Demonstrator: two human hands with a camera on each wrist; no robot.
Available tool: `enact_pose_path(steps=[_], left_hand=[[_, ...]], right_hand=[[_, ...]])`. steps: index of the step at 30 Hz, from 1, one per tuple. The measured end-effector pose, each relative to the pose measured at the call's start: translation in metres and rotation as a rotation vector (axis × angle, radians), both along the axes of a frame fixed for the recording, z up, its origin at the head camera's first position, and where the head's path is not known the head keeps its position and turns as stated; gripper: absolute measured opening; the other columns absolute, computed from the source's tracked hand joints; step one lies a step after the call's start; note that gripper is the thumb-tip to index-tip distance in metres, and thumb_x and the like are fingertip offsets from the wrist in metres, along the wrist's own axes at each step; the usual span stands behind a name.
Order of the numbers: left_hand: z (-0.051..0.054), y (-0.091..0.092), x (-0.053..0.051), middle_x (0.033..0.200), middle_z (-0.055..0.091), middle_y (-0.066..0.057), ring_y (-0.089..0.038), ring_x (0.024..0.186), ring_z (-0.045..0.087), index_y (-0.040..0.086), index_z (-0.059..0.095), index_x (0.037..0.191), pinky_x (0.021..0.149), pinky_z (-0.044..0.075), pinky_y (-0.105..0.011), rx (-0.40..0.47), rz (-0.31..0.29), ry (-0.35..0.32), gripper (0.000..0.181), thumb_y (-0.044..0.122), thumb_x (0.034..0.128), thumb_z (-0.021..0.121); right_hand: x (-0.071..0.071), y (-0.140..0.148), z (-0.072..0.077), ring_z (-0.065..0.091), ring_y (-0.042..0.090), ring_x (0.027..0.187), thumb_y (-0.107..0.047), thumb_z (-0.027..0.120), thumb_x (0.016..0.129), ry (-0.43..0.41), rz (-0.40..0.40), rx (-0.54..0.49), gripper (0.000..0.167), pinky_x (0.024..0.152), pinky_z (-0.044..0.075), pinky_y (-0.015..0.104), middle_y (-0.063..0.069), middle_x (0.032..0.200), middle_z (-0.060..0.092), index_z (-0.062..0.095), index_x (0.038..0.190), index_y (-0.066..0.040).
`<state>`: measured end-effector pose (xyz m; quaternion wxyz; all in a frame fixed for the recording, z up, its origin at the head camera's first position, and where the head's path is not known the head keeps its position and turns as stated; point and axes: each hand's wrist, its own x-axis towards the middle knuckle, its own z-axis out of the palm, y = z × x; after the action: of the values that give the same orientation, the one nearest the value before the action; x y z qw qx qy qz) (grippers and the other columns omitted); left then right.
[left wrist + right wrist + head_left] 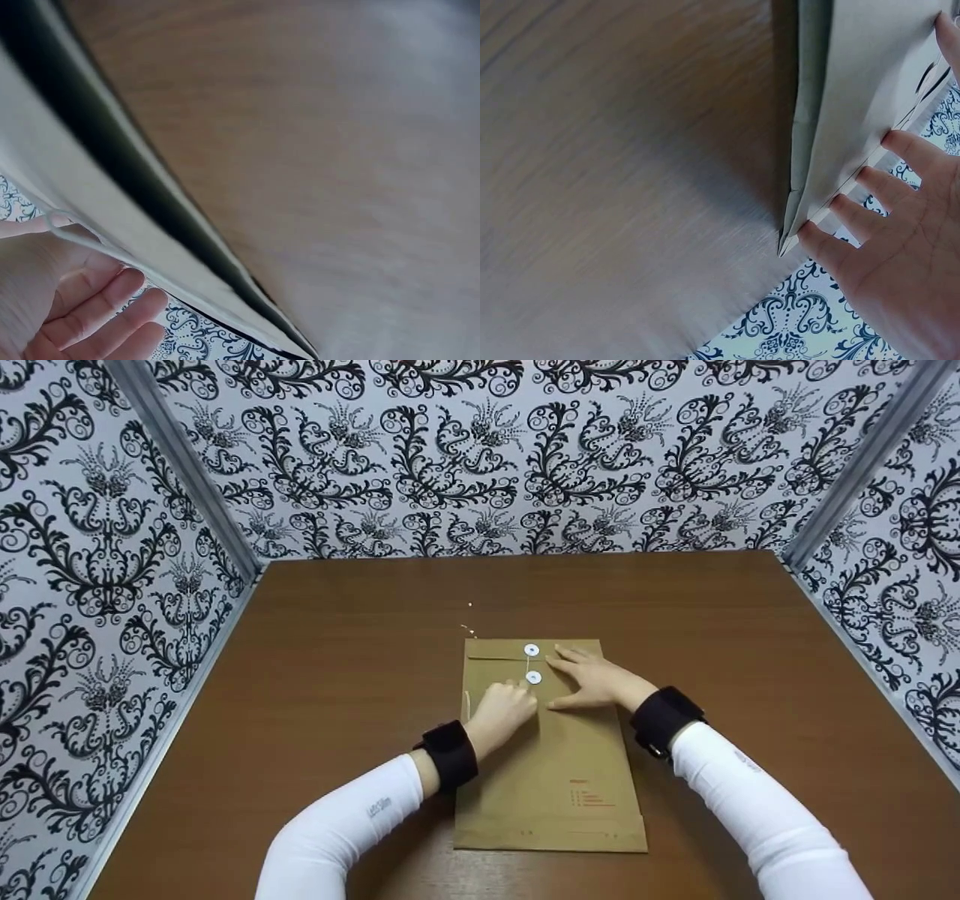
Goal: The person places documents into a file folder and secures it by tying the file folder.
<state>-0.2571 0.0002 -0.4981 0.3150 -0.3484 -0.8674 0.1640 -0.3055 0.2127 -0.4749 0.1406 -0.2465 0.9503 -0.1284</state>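
A brown paper document envelope (570,750) lies flat on the table, its flap at the far end. Two round white buttons, one on the flap (532,649) and one just below it (533,677), are joined by a thin white string (528,663). My left hand (504,709) is curled just below the lower button and pinches the string; a string loop (82,238) also shows beside its palm in the left wrist view. With spread fingers, my right hand (592,679) rests its fingertips on the envelope's upper right, as the right wrist view also shows (900,247).
The brown wooden table (337,660) extends around the envelope. Small pale scraps (470,630) lie just beyond its top left corner. Patterned black-and-white panels (480,457) stand at the back and both sides.
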Motion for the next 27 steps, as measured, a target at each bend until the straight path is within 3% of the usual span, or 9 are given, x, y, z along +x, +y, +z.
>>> enact_pose_path(steps=[13, 19, 27], left_hand=[[0.007, 0.006, 0.01, 0.082, 0.072, 0.005, -0.011, 0.068, 0.068, 0.017, 0.074, 0.078, 0.053, 0.054, -0.026, 0.098, -0.004, -0.244, 0.005, 0.02, 0.0803, 0.078], [0.008, 0.009, 0.013, 0.083, 0.072, 0.005, -0.012, 0.066, 0.068, 0.016, 0.073, 0.078, 0.052, 0.055, -0.027, 0.136, -0.031, -0.29, 0.003, 0.017, 0.08, 0.075], [0.006, 0.009, 0.012, 0.086, 0.074, 0.004, -0.012, 0.068, 0.069, 0.015, 0.074, 0.081, 0.053, 0.056, -0.027, 0.17, -0.046, -0.316, 0.007, 0.016, 0.0871, 0.071]], right_hand=[[0.001, 0.002, 0.001, 0.02, 0.049, 0.157, -0.053, 0.072, 0.09, 0.002, 0.005, -0.02, 0.091, 0.125, 0.025, 0.063, 0.024, 0.169, 0.022, 0.034, 0.16, -0.007], [0.001, 0.003, 0.002, 0.019, 0.049, 0.157, -0.051, 0.071, 0.091, -0.002, 0.017, -0.018, 0.09, 0.126, 0.024, 0.063, 0.024, 0.169, 0.022, 0.032, 0.16, -0.007], [0.0, 0.003, 0.002, 0.019, 0.05, 0.156, -0.052, 0.07, 0.092, -0.027, 0.021, -0.022, 0.091, 0.125, 0.025, 0.064, 0.024, 0.17, 0.02, 0.03, 0.161, -0.008]])
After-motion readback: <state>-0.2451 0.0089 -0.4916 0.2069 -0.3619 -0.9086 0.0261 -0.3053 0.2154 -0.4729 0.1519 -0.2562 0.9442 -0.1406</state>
